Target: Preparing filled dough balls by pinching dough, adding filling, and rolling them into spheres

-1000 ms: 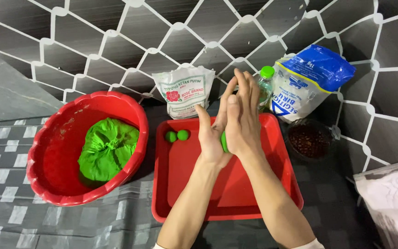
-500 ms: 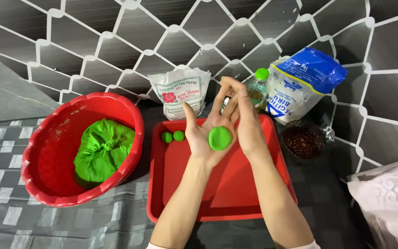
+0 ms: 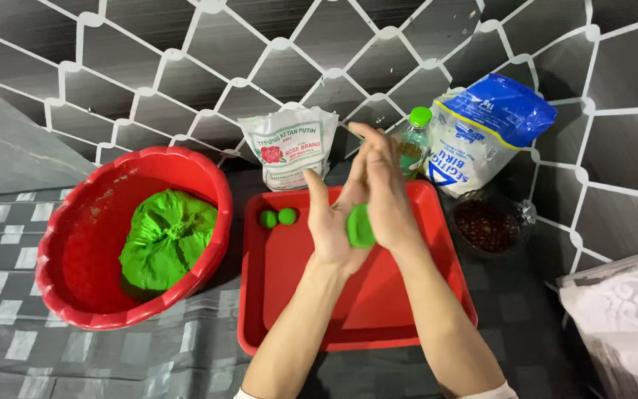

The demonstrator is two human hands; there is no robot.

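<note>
A: Head camera, looking down over a red tray: the left hand (image 3: 331, 229) is lying palm-up and open, fingers spread and pointing away from the body, and it is cradling a flattened piece of green dough (image 3: 359, 225) at the base of the fingers.

B: And the right hand (image 3: 387, 193)?

A: It is standing edge-on against the dough's right side, fingers straight and together, pressing it toward the left palm. Neither hand is curling shut; the dough is sitting sandwiched between two flat palms, directly over the red tray (image 3: 400, 310).

B: Which way is the dough's long axis running?

A: Roughly up the palm, along the fingers.

B: What is lying beyond the hands?

A: Two small green dough balls (image 3: 278, 217) are resting side by side on the tray's far left corner, well apart from the hands. Left of the tray, a red basin (image 3: 75, 295) is holding the large green dough mass (image 3: 165, 240). Behind are standing a white flour bag (image 3: 288, 151), a green-capped bottle (image 3: 413, 140) and a blue-and-white bag (image 3: 481, 133), with a glass bowl of dark filling (image 3: 490, 225) beside the tray.
</note>
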